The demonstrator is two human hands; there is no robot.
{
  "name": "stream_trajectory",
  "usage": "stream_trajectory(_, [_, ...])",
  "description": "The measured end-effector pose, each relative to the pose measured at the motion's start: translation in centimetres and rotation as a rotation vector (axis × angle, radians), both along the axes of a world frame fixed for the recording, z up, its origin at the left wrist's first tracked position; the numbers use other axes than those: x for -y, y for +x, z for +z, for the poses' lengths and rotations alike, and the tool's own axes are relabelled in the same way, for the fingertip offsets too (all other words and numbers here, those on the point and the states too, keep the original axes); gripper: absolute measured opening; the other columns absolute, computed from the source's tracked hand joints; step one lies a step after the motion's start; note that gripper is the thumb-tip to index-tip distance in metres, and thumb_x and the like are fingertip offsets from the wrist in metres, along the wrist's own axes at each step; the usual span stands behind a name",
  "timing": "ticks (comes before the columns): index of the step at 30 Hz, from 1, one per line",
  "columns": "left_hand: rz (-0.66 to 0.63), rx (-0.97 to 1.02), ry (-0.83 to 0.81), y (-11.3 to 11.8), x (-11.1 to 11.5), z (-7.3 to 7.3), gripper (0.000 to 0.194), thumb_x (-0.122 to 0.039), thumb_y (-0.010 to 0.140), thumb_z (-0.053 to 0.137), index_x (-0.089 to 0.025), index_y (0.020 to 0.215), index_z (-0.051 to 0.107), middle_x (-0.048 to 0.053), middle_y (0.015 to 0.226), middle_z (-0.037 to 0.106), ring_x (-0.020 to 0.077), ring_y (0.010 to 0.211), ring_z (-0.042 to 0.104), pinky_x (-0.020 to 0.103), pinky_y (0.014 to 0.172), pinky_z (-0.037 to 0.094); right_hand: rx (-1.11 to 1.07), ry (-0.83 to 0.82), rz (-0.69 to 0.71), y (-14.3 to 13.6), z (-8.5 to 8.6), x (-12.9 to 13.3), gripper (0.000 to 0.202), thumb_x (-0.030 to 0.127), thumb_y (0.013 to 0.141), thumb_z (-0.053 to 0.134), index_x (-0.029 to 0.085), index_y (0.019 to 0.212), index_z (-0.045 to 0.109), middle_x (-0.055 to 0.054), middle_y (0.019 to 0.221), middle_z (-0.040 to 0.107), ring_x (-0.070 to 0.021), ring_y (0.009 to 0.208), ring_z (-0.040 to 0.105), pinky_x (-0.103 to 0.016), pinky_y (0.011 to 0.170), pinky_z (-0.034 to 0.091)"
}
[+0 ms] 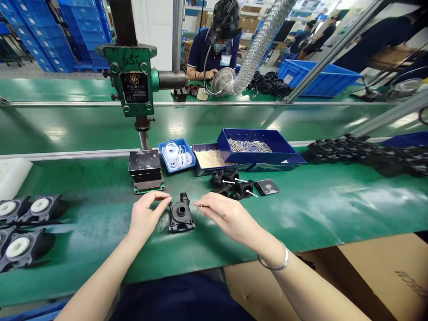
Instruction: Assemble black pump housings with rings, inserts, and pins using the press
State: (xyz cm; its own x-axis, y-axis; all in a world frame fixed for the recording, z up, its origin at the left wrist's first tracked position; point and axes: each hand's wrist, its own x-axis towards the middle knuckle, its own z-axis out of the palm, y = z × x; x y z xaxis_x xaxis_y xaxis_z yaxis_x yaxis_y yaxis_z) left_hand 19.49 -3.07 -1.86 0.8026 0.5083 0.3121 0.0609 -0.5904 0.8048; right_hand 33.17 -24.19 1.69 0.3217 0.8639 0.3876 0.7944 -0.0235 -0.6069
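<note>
A black plastic pump housing (181, 214) lies on the green bench in front of me, its round port facing up and a threaded outlet pointing away. My left hand (147, 211) is at its upper left corner, thumb and forefinger tips almost together. Whatever may be between those tips is too small to make out. Just right of the housing, my right hand (224, 211) is closed in a pinch, with thin metal bits like screws (197, 208) showing at the fingertips. Behind are a blue bin of screws (250, 146) and a small blue tray (177, 154) of white rings.
A green press (132, 82) stands over a black block (146, 165) at back left. Black parts with white discs (40, 205) lie left. More black parts with white shafts (234, 183) and a flat black square (267, 187) sit right. A co-worker (214, 49) works opposite.
</note>
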Motion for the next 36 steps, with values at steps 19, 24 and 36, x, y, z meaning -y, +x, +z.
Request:
stream_trajectory(19, [-0.129,0.028,0.187,0.2,-0.1,-0.5,0.010,-0.030,0.094,0.062,-0.021,0.092,0.067,0.002,0.090,0.076,0.0167,0.086,0.072,0.030,0.080,0.057,0.333,-0.147,0.083,-2.6,0.3,0.3,0.019,0.009,0.101,0.043,0.015,0.109,0.059,-0.011,0.095,0.068,-0.0227,0.089,0.066,-0.038,0.078,0.060])
stream_trajectory(24, [-0.289,0.070,0.526,-0.1,-0.8,-0.5,0.014,-0.025,0.098,0.054,-0.020,0.097,0.067,0.005,0.096,0.077,0.0178,0.088,0.073,0.033,0.084,0.055,0.492,-0.141,0.153,-3.2,1.1,0.2,0.029,0.002,0.098,0.038,0.012,0.108,0.064,-0.015,0.098,0.071,-0.0254,0.091,0.069,-0.040,0.080,0.061])
stream_trajectory(36, [-0.186,0.142,0.314,-1.5,1.5,2.6,0.030,-0.022,0.091,0.067,-0.022,0.120,0.059,0.006,0.112,0.070,0.0204,0.109,0.066,0.034,0.094,0.055,-0.359,0.172,-0.162,-1.8,1.2,0.2,0.011,0.016,0.095,0.063,0.023,0.100,0.069,-0.002,0.080,0.069,-0.0165,0.076,0.069,-0.032,0.070,0.059])
